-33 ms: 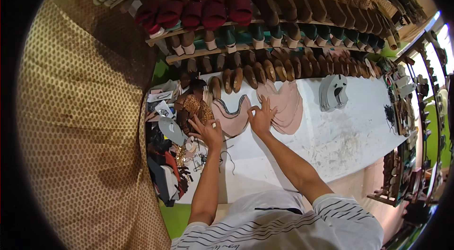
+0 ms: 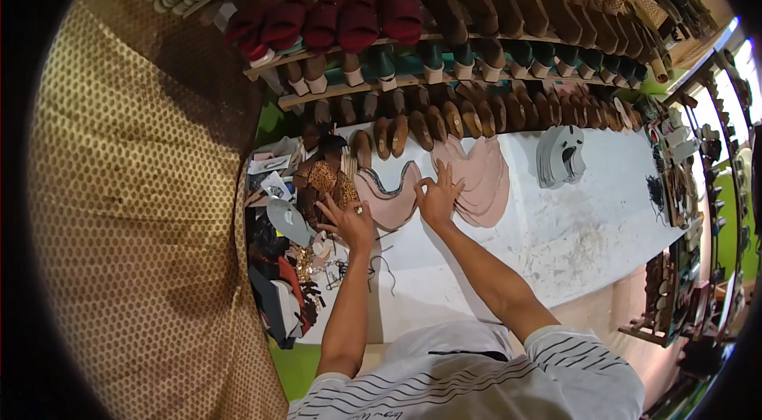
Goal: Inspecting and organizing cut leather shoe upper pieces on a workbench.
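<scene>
A pink, U-shaped sheet piece [image 2: 391, 210] lies on the white table, a dark grey patterned strip [image 2: 389, 190] running along its inner curve. At its left edge is my left hand [image 2: 349, 223], thumb and forefinger pinched together and the other fingers spread. My right hand [image 2: 438, 199] makes the same pinch at the piece's right edge. Each pinch appears to be on the pink piece, though the fingertips are small in view. Just right of my right hand, a fanned stack of similar pink pieces [image 2: 486, 190] rests flat.
A stack of grey curved pieces [image 2: 559, 158] sits farther right. Leopard-print material [image 2: 324, 180], a grey cut piece [image 2: 290, 220] and small gold hardware [image 2: 304, 261] crowd the left side. Brown shoe forms [image 2: 429, 128] line the back, below shelves of red slippers [image 2: 359, 21] and heeled shoes.
</scene>
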`<state>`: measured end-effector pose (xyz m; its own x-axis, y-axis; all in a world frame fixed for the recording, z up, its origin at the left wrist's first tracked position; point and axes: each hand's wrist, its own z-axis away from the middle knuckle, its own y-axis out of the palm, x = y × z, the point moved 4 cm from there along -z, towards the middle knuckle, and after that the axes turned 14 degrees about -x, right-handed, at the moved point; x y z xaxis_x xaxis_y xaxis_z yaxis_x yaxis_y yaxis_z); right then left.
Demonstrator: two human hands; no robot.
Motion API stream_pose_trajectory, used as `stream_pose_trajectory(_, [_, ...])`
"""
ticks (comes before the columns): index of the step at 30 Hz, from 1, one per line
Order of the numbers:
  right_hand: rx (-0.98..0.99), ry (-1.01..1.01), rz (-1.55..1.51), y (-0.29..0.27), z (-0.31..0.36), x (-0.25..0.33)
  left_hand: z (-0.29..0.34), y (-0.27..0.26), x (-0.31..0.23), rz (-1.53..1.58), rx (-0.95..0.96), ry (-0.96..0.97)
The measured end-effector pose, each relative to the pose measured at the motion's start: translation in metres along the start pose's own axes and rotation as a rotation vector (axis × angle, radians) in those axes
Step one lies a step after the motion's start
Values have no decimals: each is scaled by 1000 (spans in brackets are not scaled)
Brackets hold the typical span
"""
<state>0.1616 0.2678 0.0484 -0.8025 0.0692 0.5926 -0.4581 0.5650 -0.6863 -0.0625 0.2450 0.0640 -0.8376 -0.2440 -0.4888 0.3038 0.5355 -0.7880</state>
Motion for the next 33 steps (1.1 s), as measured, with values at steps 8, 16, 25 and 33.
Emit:
stream_pose_trajectory(8, [45, -60, 209, 17, -11, -12, -4, 37, 6, -190, -48, 249])
stream_pose_trajectory(16, [-28, -101, 42, -76, -11, -80, 5, 6, -62, -70, -69, 391])
stream_pose_trajectory(25, [15, -89, 164, -131, -13, -158, 87, 61, -198, 234, 217, 727])
stream_pose_trajectory(33, [191, -281, 132, -126, -42, -162, 96, 90, -210, 132, 324, 804])
